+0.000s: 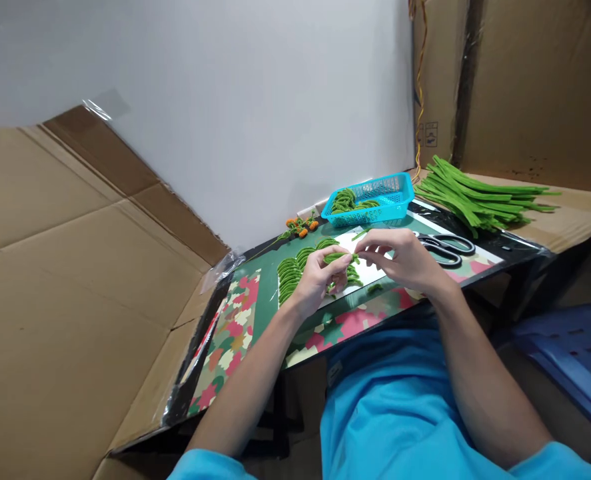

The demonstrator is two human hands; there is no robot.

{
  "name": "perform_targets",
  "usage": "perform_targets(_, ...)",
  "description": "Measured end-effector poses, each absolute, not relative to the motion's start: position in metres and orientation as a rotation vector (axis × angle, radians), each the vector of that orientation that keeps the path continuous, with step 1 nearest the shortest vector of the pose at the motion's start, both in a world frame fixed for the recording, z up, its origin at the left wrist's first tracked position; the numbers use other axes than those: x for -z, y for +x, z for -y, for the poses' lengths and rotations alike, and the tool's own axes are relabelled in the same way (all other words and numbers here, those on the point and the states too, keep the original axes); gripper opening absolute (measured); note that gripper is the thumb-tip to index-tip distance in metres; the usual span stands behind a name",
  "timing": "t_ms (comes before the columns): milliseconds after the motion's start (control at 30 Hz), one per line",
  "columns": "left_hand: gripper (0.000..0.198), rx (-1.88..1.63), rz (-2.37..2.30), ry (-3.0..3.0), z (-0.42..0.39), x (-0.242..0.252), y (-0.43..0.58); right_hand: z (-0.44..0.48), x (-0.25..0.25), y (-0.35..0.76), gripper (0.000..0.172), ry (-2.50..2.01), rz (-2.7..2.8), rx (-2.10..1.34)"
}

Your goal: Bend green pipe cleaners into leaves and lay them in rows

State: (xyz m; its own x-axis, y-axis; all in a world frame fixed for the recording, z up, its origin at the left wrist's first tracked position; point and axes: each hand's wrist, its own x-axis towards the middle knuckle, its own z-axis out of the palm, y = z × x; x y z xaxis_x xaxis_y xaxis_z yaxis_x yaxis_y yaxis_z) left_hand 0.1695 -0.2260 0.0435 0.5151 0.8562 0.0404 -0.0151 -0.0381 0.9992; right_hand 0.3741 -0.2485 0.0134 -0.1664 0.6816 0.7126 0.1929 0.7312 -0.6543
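Observation:
Over the table, my left hand pinches a short green pipe cleaner between thumb and fingertips. My right hand grips the same piece at its other end, so the fingertips of both hands nearly meet. Below them lies a white sheet. Curved green pipe cleaner pieces are laid on it in rows, partly hidden by my left hand. One loose piece rests near the sheet's front edge. Black-handled scissors lie just right of my right hand, their blades mostly covered by it.
Behind my hands stands a blue plastic basket with bent green pieces inside. Orange and green pipe cleaner flowers lie left of it. A bundle of long green pipe cleaners sits at the right. Cardboard walls flank the table.

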Motion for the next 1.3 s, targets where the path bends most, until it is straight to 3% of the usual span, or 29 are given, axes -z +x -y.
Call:
perform_targets(267,0.037,-0.857,-0.854,1.437,0.2239,-0.0434,0.1685,0.2524,-0.0170,0.3752,0.023,-0.700,1.742,-0.202)
perform_targets(500,0.037,-0.797,-0.752,1.543,0.2265,-0.0409,0.1676,0.2562,-0.0161,0.3799,0.028,-0.715,1.786,-0.149)
perform_targets(767,0.043,-0.748,-0.698,1.520,0.2281,-0.0423,0.1699,0.2533,-0.0125,0.3747,0.024,-0.766,1.791,-0.135)
perform_targets(1067,0.035,-0.797,-0.670,1.457,0.2250,-0.0373,0.1652,0.2580,-0.0139,0.3722,0.018,-0.794,1.776,-0.183)
perform_targets(1300,0.045,-0.880,-0.733,1.529,0.2277,-0.0393,0.1710,0.2568,-0.0140,0.3713,0.020,-0.840,1.786,-0.154)
